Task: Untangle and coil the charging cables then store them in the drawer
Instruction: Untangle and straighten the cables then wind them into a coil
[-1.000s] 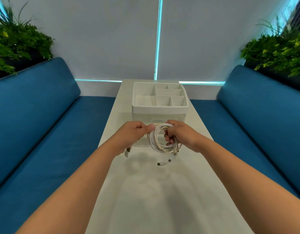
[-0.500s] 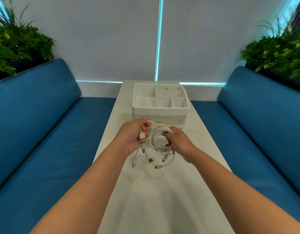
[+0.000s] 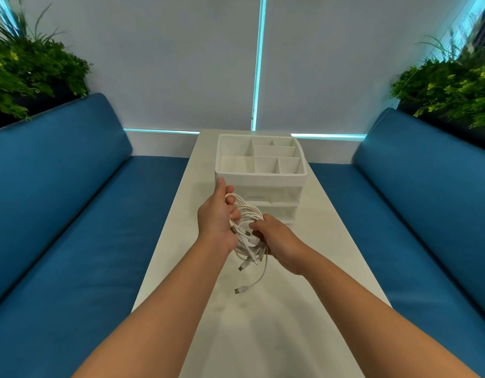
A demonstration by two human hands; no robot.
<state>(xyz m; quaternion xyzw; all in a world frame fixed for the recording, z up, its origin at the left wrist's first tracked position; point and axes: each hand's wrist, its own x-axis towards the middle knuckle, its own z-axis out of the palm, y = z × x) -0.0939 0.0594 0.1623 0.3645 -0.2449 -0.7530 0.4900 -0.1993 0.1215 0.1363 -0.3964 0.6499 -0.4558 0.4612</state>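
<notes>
A bundle of white charging cables hangs between my hands above the white table. My left hand holds the coil's left side, its fingers curled round the loops with one finger pointing up. My right hand grips the right side of the bundle. Several plug ends dangle below, the lowest plug near the tabletop. Just behind the hands stands a white organizer with open top compartments and two clear drawers, both shut.
Blue sofas flank the narrow table on the left and right. Green plants sit behind each sofa back. A white blind with a bright vertical gap covers the far wall.
The bundle has come lower and nearer to me. My left hand turned palm-in and took hold of the coil's side. More plug ends now hang down below the hands.
</notes>
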